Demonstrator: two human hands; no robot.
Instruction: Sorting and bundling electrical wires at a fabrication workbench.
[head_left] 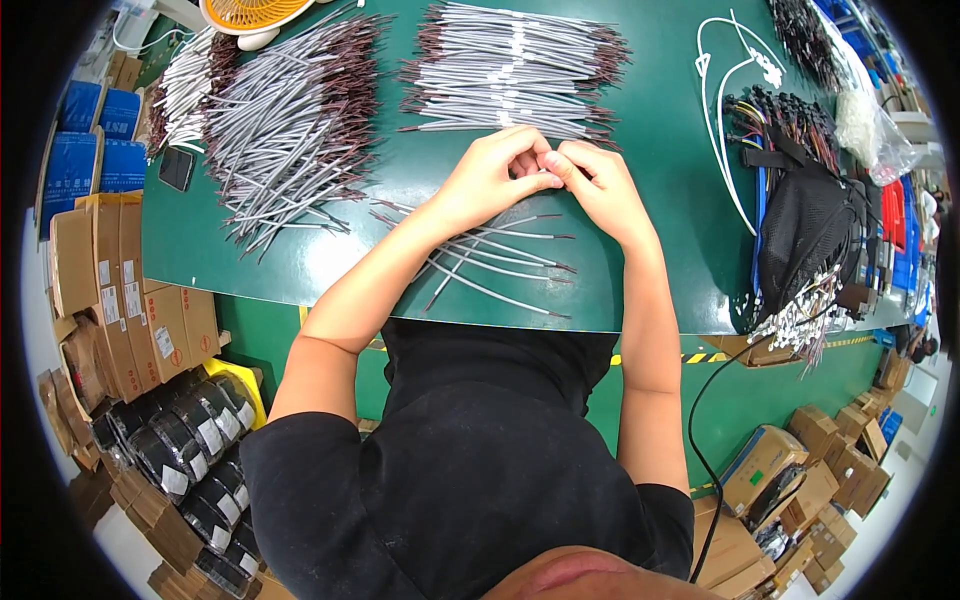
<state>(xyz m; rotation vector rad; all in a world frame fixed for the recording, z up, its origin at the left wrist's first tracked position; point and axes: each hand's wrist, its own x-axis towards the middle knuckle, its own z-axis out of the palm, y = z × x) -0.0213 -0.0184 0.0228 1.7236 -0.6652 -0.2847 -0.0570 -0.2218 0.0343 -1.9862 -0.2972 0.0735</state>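
My left hand and my right hand meet over the green table, thumbs and fingertips pinched together. Whatever lies between the fingers is hidden or too small to make out. Just beyond them, a neat row of grey cables with brown ends lies side by side, white pieces showing along its middle. Several loose grey cables are spread on the table between my forearms, close to its front edge. A large heap of grey cables with brown ends is to the left of my left hand.
Left on the green table are white cables, a dark phone-like device and an orange fan. At right are a white cord, a black mesh bag and wire bundles. Cardboard boxes stand left.
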